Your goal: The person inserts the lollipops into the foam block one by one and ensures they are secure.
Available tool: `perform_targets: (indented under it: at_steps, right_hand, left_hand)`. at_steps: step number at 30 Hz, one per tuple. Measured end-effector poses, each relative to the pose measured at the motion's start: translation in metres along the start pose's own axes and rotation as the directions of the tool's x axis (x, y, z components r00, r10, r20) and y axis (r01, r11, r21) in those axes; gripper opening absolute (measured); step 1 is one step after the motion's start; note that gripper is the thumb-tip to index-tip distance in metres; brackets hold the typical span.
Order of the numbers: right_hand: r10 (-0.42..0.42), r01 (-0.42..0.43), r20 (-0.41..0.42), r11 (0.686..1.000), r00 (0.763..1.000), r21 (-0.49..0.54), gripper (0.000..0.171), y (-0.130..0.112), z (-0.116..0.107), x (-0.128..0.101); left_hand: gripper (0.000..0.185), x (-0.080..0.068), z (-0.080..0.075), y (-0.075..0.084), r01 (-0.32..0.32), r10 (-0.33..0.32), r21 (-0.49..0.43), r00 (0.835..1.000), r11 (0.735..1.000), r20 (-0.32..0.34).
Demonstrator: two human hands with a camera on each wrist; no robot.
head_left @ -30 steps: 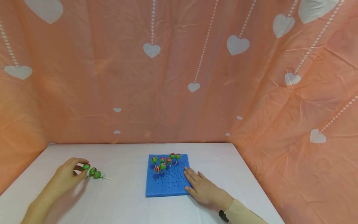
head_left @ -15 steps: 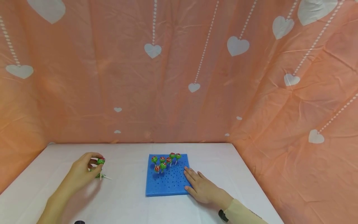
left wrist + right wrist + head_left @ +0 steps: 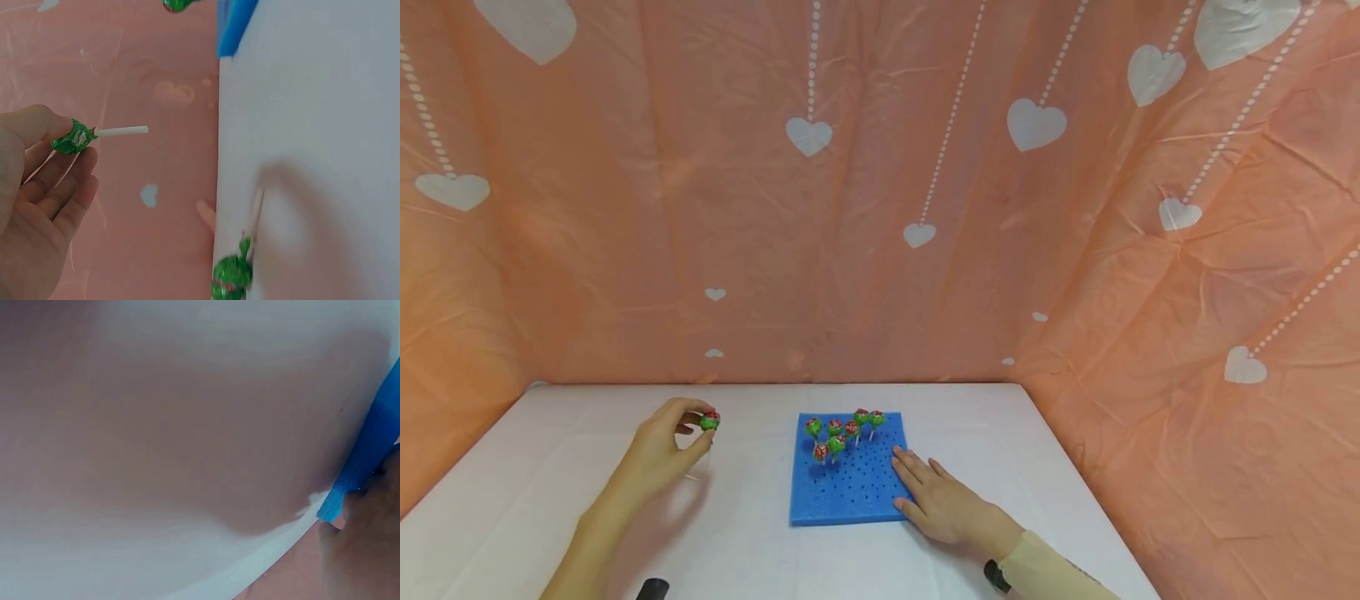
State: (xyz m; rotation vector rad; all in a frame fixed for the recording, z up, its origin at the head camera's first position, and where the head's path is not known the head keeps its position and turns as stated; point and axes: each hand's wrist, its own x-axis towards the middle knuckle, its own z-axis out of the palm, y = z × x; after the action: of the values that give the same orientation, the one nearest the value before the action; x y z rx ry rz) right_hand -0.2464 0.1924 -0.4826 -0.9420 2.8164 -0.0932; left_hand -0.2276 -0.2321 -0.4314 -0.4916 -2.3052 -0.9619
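Head view: seven lollipops (image 3: 836, 427) stand in blue foam board (image 3: 850, 500).

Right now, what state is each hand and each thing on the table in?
left hand: raised, pinching one lollipop
right hand: flat, pressing the foam board's near right corner
foam board: flat on the table
planted lollipops: upright in the board's far rows
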Motion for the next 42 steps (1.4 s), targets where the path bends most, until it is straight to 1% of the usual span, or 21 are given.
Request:
perform_targets:
  at_steps: [4,9,13,16,21,27,35,42]
  right_hand:
    - [-0.006,0.006,-0.006,1.000,1.000,-0.002,0.070,0.001,0.001,0.001]
    - [-0.006,0.006,-0.014,1.000,1.000,-0.003,0.070,0.001,0.001,0.000]
    - [-0.006,0.006,-0.020,1.000,1.000,0.000,0.070,0.001,0.002,0.000]
    - [-0.011,0.011,-0.028,1.000,1.000,-0.007,0.070,0.001,0.002,0.001]
    - [-0.009,0.008,-0.031,1.000,0.999,-0.021,0.071,0.001,0.003,0.001]
    - [-0.009,0.009,-0.028,1.000,1.000,-0.003,0.071,0.001,0.002,0.000]
    - [-0.010,0.010,-0.035,1.000,0.999,-0.015,0.070,0.000,0.000,-0.001]
    - [-0.031,0.031,-0.048,1.000,0.998,0.003,0.072,0.001,0.003,-0.001]
  left_hand:
    - [0.036,0.005,0.009,0.008,-0.009,0.009,-0.029,1.000,1.000,-0.005]
    - [0.039,0.011,0.022,0.018,-0.055,0.053,-0.059,0.998,0.997,-0.030]
    - [0.040,0.014,0.031,0.024,-0.076,0.073,-0.072,0.996,0.995,-0.043]
    - [0.040,0.015,0.038,0.028,-0.082,0.079,-0.076,0.996,0.994,-0.041]
    - [0.038,0.019,0.046,0.036,-0.062,0.061,-0.093,0.998,0.994,-0.014]
    - [0.037,0.022,0.054,0.044,-0.064,0.064,-0.137,0.998,0.989,0.001]
    - [0.035,0.028,0.066,0.052,-0.041,0.047,-0.141,0.998,0.989,0.041]
    - [0.036,0.031,0.078,0.062,-0.011,0.024,-0.169,0.997,0.986,0.072]
